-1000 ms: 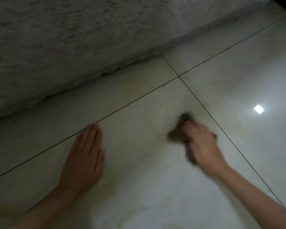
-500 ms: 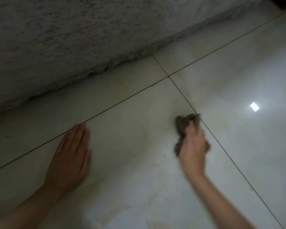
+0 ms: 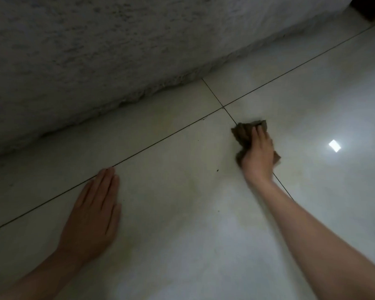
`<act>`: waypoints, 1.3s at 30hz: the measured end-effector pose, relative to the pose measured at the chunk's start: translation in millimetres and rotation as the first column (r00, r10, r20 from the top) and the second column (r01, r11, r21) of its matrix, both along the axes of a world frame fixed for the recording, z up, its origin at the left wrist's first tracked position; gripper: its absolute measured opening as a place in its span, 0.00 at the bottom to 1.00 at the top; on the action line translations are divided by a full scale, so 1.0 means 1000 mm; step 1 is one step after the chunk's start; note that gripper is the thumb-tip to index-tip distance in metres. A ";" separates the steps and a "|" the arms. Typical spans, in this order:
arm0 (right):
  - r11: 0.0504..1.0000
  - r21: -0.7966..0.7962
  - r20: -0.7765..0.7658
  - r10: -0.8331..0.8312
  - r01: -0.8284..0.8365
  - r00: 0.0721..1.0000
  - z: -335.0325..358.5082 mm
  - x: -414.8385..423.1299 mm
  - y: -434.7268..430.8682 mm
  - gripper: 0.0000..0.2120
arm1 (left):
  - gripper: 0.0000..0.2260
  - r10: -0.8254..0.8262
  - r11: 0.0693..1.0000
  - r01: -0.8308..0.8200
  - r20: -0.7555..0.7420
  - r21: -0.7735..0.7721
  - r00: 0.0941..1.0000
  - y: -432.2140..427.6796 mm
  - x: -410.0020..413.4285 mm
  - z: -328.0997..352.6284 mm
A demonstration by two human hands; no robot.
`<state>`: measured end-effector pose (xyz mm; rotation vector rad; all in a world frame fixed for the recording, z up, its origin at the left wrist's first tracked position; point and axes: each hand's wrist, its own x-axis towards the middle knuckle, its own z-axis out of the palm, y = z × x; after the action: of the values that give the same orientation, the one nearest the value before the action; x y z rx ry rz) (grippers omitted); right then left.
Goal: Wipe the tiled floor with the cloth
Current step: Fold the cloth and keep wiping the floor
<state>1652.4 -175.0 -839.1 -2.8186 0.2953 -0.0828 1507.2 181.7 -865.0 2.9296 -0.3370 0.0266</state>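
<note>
Right hand [image 3: 258, 154] sat on top of the cloth [image 3: 244, 132], fingers bent over the brown, bunched wad, gripping it and pressing it onto the tiled floor [image 3: 182, 224]. Cloth lay right on the cross joint [image 3: 230, 115], just my side of where it meets the long joint [image 3: 160, 140]. Brown edges stuck out past my fingertips and at both sides of the palm.

Left hand [image 3: 93, 213] was flat on the floor, palm down, fingers straight and together, holding nothing; fingertips touched the long joint.

Hands were well apart, forearms bare. A small dark speck [image 3: 217, 170] lay on the tile between them, nearer the right. Rough grey wall [image 3: 95, 61] met the floor beyond the cloth. Bright square glare [image 3: 335, 145] showed on the glossy tile right of the cloth
</note>
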 end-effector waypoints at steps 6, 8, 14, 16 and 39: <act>0.725 0.143 0.108 0.665 -0.673 0.739 -0.018 -0.082 0.145 0.32 | 0.26 0.004 1.000 -0.004 -0.012 0.019 1.000 -0.001 0.001 0.002; 0.438 0.113 0.051 0.894 -0.892 0.445 -0.022 -0.077 0.136 0.32 | 0.25 -0.005 1.000 0.005 -0.008 0.023 1.000 -0.001 0.000 0.003; 0.915 0.042 -0.099 0.404 -0.402 0.909 0.003 0.052 0.033 0.20 | 0.25 -0.003 1.000 0.002 0.021 0.022 1.000 -0.001 0.002 0.003; 0.984 -0.001 -0.075 0.180 -0.180 0.981 -0.006 0.070 0.020 0.30 | 0.25 -0.007 0.999 0.006 0.016 0.036 1.000 -0.001 0.001 0.002; 0.972 0.012 0.042 0.234 -0.235 0.971 -0.015 0.011 0.155 0.28 | 0.25 -0.004 1.000 0.004 -0.031 -0.007 1.000 0.000 0.001 0.006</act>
<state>1662.9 -20.4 -853.7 -2.8079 -0.0471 -0.0840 1508.3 181.9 -859.1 2.9194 -0.3369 -0.0179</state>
